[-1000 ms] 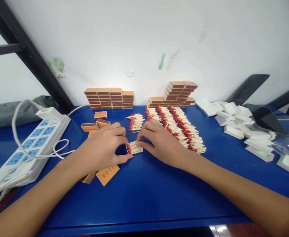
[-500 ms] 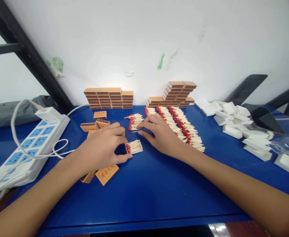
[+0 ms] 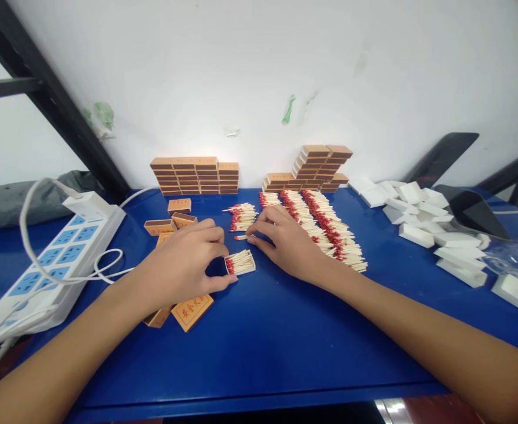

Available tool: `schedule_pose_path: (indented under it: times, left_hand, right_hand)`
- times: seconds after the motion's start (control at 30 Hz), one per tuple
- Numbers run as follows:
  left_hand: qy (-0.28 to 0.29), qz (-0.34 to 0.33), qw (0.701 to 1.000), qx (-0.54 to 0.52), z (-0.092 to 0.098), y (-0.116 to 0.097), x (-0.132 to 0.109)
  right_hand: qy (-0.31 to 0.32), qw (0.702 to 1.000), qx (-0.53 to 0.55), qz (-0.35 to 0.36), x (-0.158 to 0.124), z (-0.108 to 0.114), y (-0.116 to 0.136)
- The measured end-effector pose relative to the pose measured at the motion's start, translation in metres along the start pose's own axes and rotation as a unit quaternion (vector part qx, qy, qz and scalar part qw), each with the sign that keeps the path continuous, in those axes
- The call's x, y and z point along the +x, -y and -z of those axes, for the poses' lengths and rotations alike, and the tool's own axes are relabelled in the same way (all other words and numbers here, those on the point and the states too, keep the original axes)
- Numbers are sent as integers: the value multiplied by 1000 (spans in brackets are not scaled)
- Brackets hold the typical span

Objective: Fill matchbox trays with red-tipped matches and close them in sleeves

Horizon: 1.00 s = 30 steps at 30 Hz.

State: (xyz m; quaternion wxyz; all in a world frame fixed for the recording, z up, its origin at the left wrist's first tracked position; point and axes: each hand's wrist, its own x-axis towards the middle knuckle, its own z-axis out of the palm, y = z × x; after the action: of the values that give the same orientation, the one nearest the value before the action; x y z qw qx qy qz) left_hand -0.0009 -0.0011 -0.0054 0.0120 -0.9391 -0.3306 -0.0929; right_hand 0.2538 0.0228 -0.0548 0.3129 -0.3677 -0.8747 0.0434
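A small white matchbox tray [image 3: 247, 271] filled with red-headed matches [image 3: 240, 261] rests on the blue table. My left hand [image 3: 188, 259] grips its left end between thumb and fingers. Just beyond the tray, my right hand [image 3: 285, 238] pinches matches [image 3: 240, 237] whose red heads point left; how many is unclear. Behind those fingertips lies a small loose pile of matches [image 3: 243, 217]. Long rows of matches [image 3: 329, 227] spread to the right of it, partly covered by my right hand. Orange matchboxes [image 3: 192, 312] lie beside and under my left wrist.
Stacked matchboxes [image 3: 197, 176] stand against the wall, with a second stepped stack [image 3: 320, 165] to the right. White empty trays [image 3: 418, 215] are heaped at the right near a black dustpan [image 3: 471, 209]. A power strip [image 3: 59, 259] with white cables lies left.
My right fingertips have shifted slightly, and the matches they pinch now show more clearly, apart from the small pile. My left hand and the tray stay in place.
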Motion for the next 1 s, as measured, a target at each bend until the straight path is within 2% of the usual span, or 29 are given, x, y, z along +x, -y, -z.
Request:
schedule_pose_path:
  times: [0.3, 0.43, 0.6, 0.7, 0.8, 1.0]
  left_hand:
    - [-3, 1, 1000, -1, 0, 1, 0]
    - [-6, 2, 1000, -4, 0, 2, 0]
    - [-4, 0, 1000, -4, 0, 1, 0]
    - [1, -1, 1000, -4, 1, 0, 1]
    - [5, 4, 1000, -8, 2, 0, 2]
    - [-4, 8, 1000, -17, 1, 0, 1]
  right_hand:
    - [30, 999, -5, -14, 1, 0, -3]
    - [55, 998, -4, -21, 3, 9, 0]
    - [60, 998, 1, -13, 1, 25, 22]
    - [81, 996, 3, 23, -2, 26, 37]
    - [100, 994, 13, 33, -5, 22, 42]
    - [69, 996, 50, 2, -7, 20, 33]
